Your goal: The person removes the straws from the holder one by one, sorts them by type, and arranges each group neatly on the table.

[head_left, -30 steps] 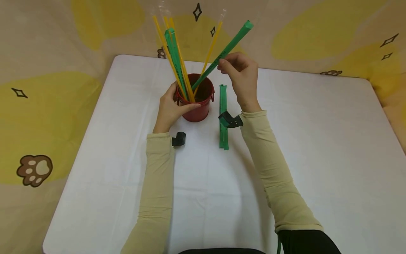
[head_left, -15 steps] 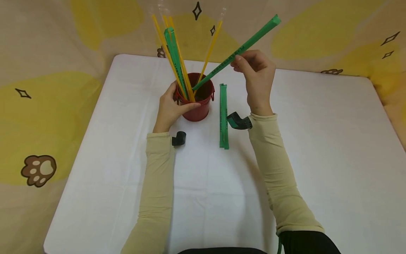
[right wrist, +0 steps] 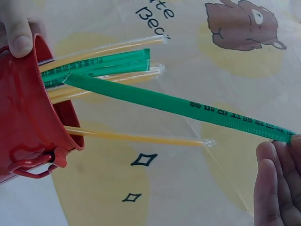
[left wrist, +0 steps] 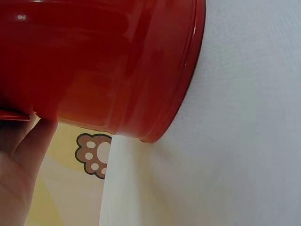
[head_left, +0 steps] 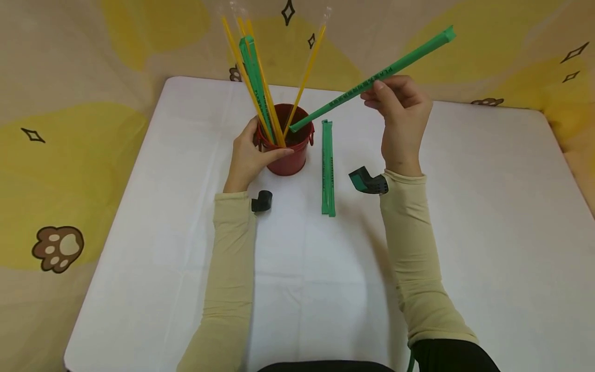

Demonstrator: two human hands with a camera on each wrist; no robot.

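A small red bucket (head_left: 289,164) stands upright on the white table. My left hand (head_left: 246,155) grips its near left side, thumb along the rim. Inside lean several yellow straws (head_left: 309,67) in clear wrappers and green-wrapped straws (head_left: 255,82). Between thumb and fingers, my right hand (head_left: 402,121) pinches another green-wrapped straw (head_left: 353,92) and holds it slanting up to the right. The straw's lower end overlaps the bucket's mouth in the head view; the right wrist view shows that end (right wrist: 70,79) in front of the other straws, just outside the rim.
Two more green-wrapped straws (head_left: 327,170) lie side by side on the white tablecloth (head_left: 297,268), right of the bucket. A patterned yellow and beige cloth (head_left: 465,57) hangs behind the table. The bucket's side handle (right wrist: 33,167) shows in the right wrist view.
My right hand has moved to the right with the green-wrapped straw, which now slants lower, its bottom end shifting toward the bucket's right rim. My left hand and the bucket stay in place.
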